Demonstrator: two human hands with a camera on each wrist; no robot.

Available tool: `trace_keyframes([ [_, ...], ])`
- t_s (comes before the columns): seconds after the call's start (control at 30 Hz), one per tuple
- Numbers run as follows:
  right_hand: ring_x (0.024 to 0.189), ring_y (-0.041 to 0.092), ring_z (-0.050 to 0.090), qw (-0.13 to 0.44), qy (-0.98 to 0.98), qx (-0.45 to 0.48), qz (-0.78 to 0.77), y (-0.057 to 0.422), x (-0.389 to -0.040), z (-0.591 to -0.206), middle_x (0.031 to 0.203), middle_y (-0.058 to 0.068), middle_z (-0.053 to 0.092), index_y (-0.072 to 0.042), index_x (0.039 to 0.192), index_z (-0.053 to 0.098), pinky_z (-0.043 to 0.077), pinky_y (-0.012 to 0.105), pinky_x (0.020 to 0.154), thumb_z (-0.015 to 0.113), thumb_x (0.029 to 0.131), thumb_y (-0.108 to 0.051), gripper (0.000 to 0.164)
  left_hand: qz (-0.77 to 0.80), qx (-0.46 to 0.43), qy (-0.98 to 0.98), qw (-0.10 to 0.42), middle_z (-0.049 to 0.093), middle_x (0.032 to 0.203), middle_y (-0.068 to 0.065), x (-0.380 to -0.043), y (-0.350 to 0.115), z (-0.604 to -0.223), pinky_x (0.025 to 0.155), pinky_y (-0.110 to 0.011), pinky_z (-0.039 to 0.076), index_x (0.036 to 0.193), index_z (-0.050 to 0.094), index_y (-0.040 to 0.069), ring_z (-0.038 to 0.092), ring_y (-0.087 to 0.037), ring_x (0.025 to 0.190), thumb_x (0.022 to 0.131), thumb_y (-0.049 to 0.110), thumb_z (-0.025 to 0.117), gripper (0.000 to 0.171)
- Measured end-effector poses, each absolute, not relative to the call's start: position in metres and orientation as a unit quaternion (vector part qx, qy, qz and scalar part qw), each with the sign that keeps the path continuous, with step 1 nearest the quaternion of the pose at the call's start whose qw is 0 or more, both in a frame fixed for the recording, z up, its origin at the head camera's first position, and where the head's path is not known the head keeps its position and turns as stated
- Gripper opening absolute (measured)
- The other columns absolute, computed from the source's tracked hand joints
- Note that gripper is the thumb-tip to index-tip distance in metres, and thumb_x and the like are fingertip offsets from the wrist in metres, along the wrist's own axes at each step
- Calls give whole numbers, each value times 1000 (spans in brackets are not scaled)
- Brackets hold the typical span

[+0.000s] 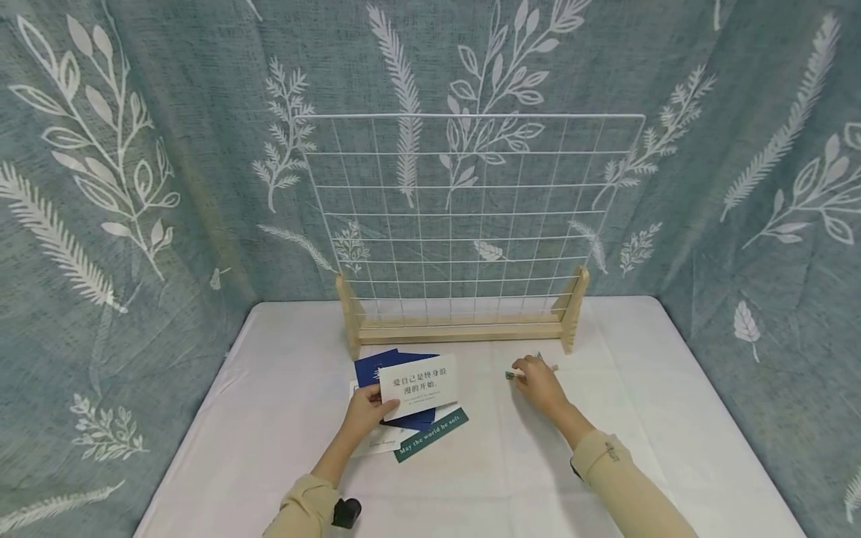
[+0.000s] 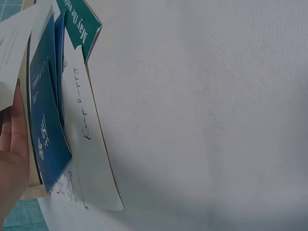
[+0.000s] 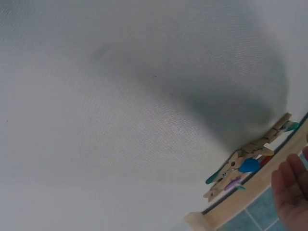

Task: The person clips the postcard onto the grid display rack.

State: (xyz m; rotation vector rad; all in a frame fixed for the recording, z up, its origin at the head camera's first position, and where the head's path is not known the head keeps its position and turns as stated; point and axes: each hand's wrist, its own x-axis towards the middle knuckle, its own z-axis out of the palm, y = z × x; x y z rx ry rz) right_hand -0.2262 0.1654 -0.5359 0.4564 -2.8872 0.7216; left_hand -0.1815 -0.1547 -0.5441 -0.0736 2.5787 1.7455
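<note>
My left hand (image 1: 366, 409) pinches a white card (image 1: 418, 385) printed with dark Chinese lettering, thumb on its front face. Beneath that card lies an overlapping pile: dark blue cards (image 1: 368, 369), a green card (image 1: 432, 435) reading "May the world be soft", and a white card (image 2: 94, 154) with handwriting-style print. Over on the right, my right hand (image 1: 540, 385) is lowered at a small cluster of wooden clothespins (image 3: 238, 168) with coloured decorations. Its fingers look relaxed beside them in the right wrist view; from above, they partly cover the clothespins.
A white wire grid (image 1: 471, 214) stands upright at the back of the table in a wooden base (image 1: 464, 332). White cloth (image 1: 498, 478) covers the table. Blue-green leaf-patterned curtains (image 1: 202, 187) hang behind and at both sides.
</note>
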Motion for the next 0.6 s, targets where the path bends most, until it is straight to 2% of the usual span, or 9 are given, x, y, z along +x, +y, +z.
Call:
trace_keyframes([
  [0.17, 84, 29, 66, 63, -959, 157, 226, 165, -230, -536, 89, 17, 66, 5, 96, 66, 57, 34, 74, 71, 76, 5, 20, 565, -29, 824, 19, 67, 99, -27, -181, -157, -539, 66, -21, 55, 107, 61, -13, 69, -26, 82, 84, -3, 64, 25],
  [0.4, 84, 30, 65, 75, -960, 169, 209, 165, -237, -540, 87, 17, 66, 5, 94, 66, 57, 36, 75, 74, 74, 3, 21, 593, -14, 805, 14, 65, 102, -32, -181, -158, -531, 68, -26, 58, 110, 57, -17, 69, -37, 88, 85, -8, 60, 27],
  [0.6, 80, 30, 63, 89, -959, 176, 205, 166, -240, -545, 85, 17, 66, 6, 91, 66, 56, 37, 74, 76, 72, 0, 22, 581, -47, 812, 5, 64, 106, -31, -178, -156, -522, 71, -30, 59, 113, 56, -15, 67, -40, 95, 87, -6, 59, 28],
])
